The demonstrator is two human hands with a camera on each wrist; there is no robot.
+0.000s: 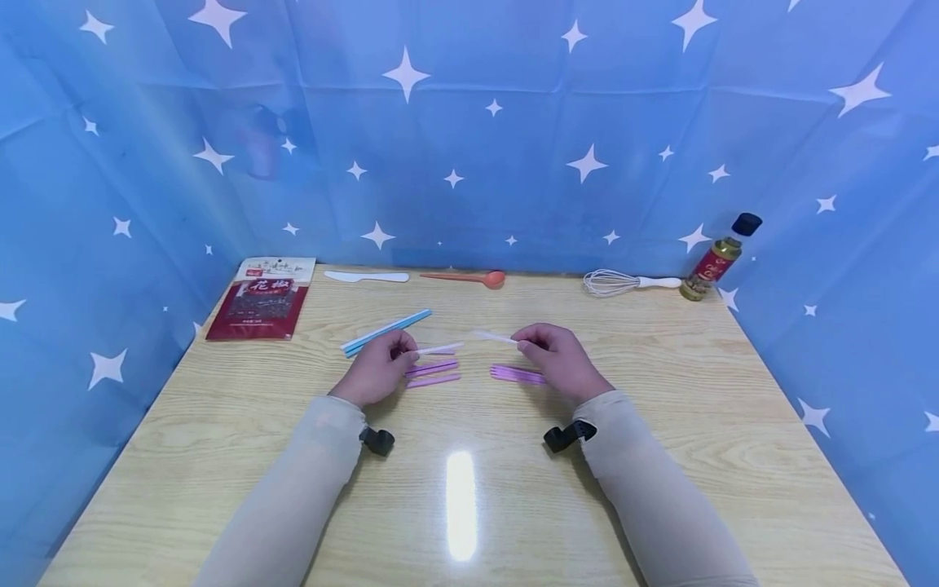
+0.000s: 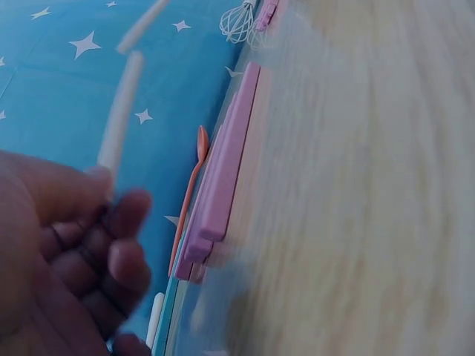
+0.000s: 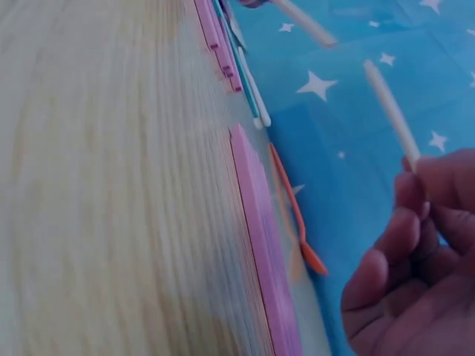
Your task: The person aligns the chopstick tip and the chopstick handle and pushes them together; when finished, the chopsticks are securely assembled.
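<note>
left hand (image 1: pixel 377 368): pinches one white stick (image 1: pixel 440 349) just above the table (image 1: pixel 660 408), mid-left
right hand (image 1: pixel 557 359): pinches the other white stick (image 1: pixel 493 336), tips near, not touching
below: purple sticks (image 1: pixel 433 373) left, purple pair (image 1: pixel 517 373) right
far left: blue stick (image 1: pixel 386 332)
step: likely holding two halves apart, mid-handling
next: needs tips lined up or each piece set down beside the purple ones

On the bench (image 1: pixel 660 424), one stick pair (image 1: pixel 433 373) lies just right of the left fingers (image 1: pixel 402 352), another (image 1: pixel 517 373) under the right fingers (image 1: pixel 530 341); packet (image 1: pixel 262 297), spoon (image 1: pixel 469 278) and whisk (image 1: pixel 627 282) lie well behind
</note>
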